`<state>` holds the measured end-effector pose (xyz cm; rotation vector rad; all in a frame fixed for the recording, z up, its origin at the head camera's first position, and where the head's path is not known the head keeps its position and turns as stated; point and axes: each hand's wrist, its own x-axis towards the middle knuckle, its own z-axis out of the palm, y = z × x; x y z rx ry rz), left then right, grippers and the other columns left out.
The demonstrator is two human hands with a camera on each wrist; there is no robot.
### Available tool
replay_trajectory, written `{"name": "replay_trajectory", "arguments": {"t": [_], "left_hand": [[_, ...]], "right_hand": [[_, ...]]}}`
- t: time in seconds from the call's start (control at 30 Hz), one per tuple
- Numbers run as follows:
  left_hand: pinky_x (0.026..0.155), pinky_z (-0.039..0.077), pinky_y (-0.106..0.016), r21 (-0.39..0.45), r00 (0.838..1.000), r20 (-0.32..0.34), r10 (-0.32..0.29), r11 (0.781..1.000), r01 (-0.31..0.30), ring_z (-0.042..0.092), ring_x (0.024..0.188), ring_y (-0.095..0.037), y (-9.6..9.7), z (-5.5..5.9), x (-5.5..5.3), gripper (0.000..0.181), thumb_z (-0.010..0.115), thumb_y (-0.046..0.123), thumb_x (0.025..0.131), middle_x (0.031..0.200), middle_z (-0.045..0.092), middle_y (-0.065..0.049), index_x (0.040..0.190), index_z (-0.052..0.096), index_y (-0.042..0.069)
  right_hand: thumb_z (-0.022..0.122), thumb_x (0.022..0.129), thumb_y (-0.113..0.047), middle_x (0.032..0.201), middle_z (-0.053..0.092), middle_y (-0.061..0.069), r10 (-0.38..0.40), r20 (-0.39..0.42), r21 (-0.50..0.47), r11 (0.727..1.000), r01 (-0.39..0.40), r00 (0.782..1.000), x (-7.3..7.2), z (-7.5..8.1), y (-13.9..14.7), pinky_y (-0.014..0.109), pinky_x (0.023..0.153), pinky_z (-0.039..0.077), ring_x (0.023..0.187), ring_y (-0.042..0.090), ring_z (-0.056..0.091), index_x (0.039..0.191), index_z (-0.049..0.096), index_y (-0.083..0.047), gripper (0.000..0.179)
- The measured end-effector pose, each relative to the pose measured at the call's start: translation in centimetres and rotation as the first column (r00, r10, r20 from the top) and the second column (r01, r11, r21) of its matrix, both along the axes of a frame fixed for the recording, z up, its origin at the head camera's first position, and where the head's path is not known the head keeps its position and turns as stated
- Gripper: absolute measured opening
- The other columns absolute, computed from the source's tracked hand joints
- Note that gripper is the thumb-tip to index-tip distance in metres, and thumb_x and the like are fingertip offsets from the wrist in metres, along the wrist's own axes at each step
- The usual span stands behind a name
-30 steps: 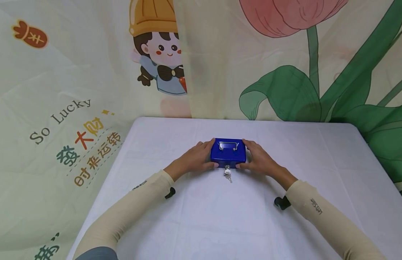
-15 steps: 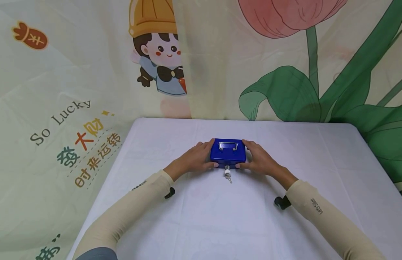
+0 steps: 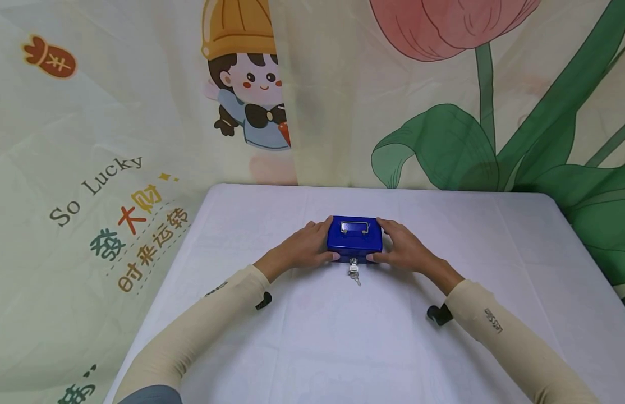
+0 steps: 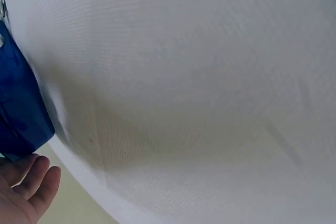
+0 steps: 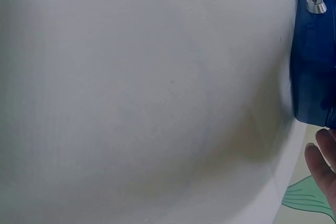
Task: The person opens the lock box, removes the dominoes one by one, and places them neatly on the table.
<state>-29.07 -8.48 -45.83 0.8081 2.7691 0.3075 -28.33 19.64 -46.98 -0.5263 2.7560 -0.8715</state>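
Observation:
A small blue cash box [image 3: 355, 241] with a folded metal handle [image 3: 354, 227] on its lid sits on the table. Keys [image 3: 354, 269] hang from the lock at its front. The left hand [image 3: 311, 246] grips the box's left side, thumb at the front edge and fingers reaching toward the back corner. On the opposite side the right hand [image 3: 400, 247] grips it the same way. The right wrist view shows the silver lock [image 5: 316, 5] with a key in it. In the left wrist view the curled fingers [image 4: 39, 182] lie near one end of the box.
A white cloth covers the table [image 3: 312, 336]. Behind it hangs a printed backdrop [image 3: 332, 101] with a cartoon figure, a flower and lettering. Both forearms wear beige sleeves [image 3: 201, 325], with dark wrist-worn devices [image 3: 440, 315] beneath.

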Motion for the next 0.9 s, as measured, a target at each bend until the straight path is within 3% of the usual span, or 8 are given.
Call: {"name": "replay_trajectory", "arguments": {"t": [0.47, 0.9], "left_hand": [[0.117, 0.036, -0.045, -0.003, 1.0, -0.012, 0.004, 1.0, -0.004, 0.043, 0.139, -0.032, -0.1, 0.3, 0.1, 0.097, 0.054, 0.061, 0.096, 0.156, 0.041, -0.019, 0.161, 0.011, 0.002], [0.117, 0.036, -0.045, -0.012, 0.999, 0.011, 0.03, 0.999, -0.03, 0.042, 0.14, -0.031, -0.1, 0.7, -0.1, 0.094, 0.053, 0.061, 0.097, 0.156, 0.041, -0.018, 0.16, 0.015, 0.003]], "right_hand": [[0.08, 0.082, -0.051, 0.155, 0.042, 0.019, 0.014, 0.018, 0.002, 1.0, -0.015, 1.0, -0.1, 0.4, 0.2, 0.057, 0.11, 0.041, 0.136, 0.038, 0.048, 0.159, 0.027, -0.007, 0.103], [0.075, 0.085, -0.054, 0.154, 0.044, 0.019, 0.026, 0.056, -0.003, 1.0, -0.025, 0.998, -0.4, 1.0, 0.3, 0.058, 0.109, 0.042, 0.135, 0.038, 0.05, 0.158, 0.029, -0.006, 0.099]]}}
